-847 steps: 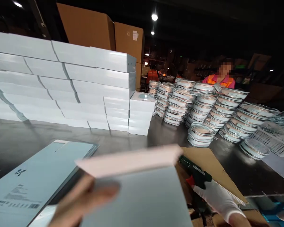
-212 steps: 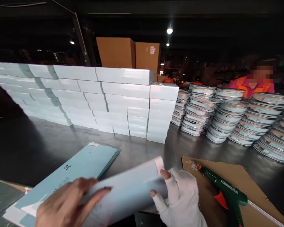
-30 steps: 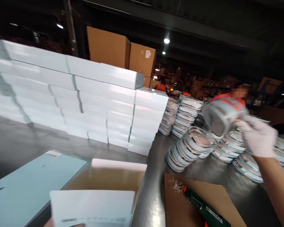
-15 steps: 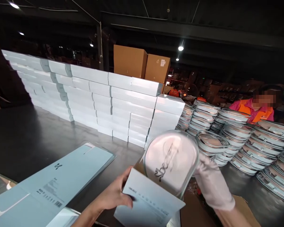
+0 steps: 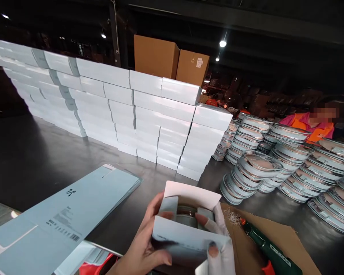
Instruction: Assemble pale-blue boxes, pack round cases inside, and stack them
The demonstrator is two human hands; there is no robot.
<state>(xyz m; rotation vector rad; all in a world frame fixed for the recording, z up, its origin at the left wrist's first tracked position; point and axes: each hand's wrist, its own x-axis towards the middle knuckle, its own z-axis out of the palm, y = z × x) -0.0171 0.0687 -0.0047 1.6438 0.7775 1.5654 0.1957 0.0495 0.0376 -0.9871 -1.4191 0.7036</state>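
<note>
Above the metal table [image 5: 60, 156], the bare left hand [image 5: 147, 246] and gloved right hand [image 5: 223, 250] pinch a carton [image 5: 183, 248]; a container [image 5: 186, 220] sits inside, flaps [image 5: 192, 191] unclosed.

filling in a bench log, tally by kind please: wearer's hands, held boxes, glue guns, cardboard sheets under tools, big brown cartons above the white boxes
Left hand and right hand: 2
Held box: 1
Glue gun: 1
Cardboard sheet: 1
Brown cartons: 2
Total: 7
</note>
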